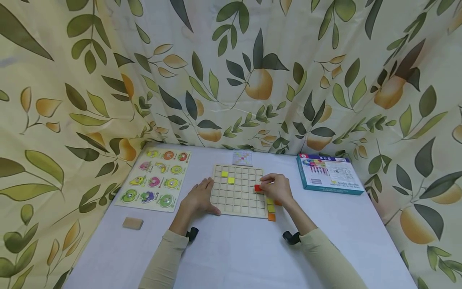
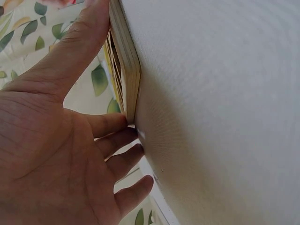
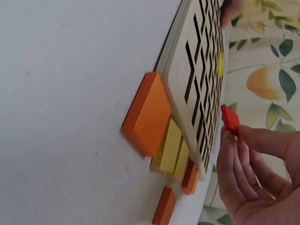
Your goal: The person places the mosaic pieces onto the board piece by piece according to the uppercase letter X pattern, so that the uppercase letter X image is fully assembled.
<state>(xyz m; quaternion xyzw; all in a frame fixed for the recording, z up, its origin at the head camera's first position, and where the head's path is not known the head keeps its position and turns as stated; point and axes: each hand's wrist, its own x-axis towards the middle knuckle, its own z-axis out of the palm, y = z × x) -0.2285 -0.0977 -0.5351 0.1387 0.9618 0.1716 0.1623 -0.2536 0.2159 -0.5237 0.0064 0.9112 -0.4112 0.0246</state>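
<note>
A wooden grid board (image 1: 238,206) lies on the table, with two yellow square tiles (image 1: 231,180) set in its upper left cells. My right hand (image 1: 279,188) pinches a red square tile (image 3: 229,119) between thumb and fingertips, over the board's right side. At the board's left front corner rests my left hand (image 1: 198,196), its thumb along the front edge and its extended fingers (image 2: 124,161) at the left side. Yellow tiles (image 3: 167,150) and orange tiles (image 3: 152,115) lie along the board's right edge, partly behind my right hand in the head view.
A fruit puzzle board (image 1: 151,204) lies to the left, with a small wooden block (image 1: 132,223) in front of it. Behind the grid board is a small pattern card (image 1: 242,157). A teal-edged box (image 1: 330,174) sits at the back right, and a leaf-patterned curtain (image 1: 231,120) surrounds the table.
</note>
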